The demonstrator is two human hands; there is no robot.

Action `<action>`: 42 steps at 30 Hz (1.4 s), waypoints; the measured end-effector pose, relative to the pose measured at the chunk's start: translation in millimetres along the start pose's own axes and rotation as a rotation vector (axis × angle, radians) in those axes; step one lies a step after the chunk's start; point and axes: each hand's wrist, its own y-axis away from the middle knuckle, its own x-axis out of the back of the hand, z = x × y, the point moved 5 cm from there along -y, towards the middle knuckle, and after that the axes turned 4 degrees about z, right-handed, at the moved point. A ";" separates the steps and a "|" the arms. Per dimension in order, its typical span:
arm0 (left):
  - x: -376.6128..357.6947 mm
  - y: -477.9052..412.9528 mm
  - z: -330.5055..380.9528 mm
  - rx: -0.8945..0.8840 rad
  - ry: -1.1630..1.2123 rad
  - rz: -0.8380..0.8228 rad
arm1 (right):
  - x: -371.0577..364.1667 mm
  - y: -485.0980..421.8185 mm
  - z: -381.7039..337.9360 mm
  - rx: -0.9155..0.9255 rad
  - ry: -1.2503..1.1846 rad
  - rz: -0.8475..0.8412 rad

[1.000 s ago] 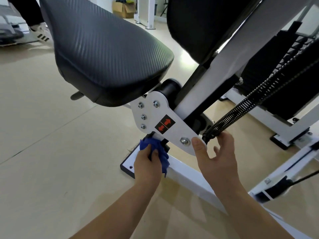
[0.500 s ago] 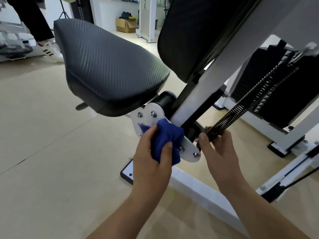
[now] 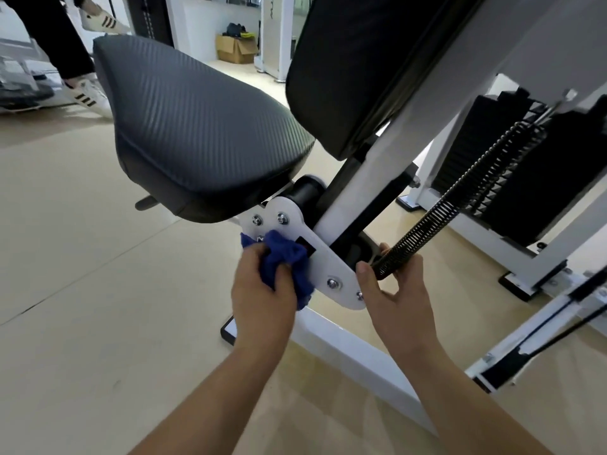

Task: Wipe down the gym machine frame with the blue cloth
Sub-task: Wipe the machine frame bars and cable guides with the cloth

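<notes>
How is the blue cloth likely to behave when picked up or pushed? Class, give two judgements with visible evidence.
Probably floppy: the blue cloth bunches into folds in the left hand. Likely light: its tail hangs limp beside the white plate.

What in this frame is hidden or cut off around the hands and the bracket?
Head view:
Label on the white bracket plate: mostly covered by the blue cloth that the left hand grips.
Lower end of the spring: hidden inside the right hand.
Backrest pad: top cut off by the frame edge.
Person in the background: only legs and shoes show.
</notes>
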 end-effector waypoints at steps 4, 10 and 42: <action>-20.8 43.7 -16.6 0.058 -0.040 -0.223 | -0.3 0.8 -1.9 -0.006 -0.005 -0.002; -17.9 35.6 -28.1 0.165 -0.013 -0.105 | -0.9 -0.3 -0.9 -0.006 0.008 -0.025; -17.2 21.3 17.9 -0.401 -0.181 -0.203 | 5.3 -4.3 1.3 -0.058 0.011 -0.062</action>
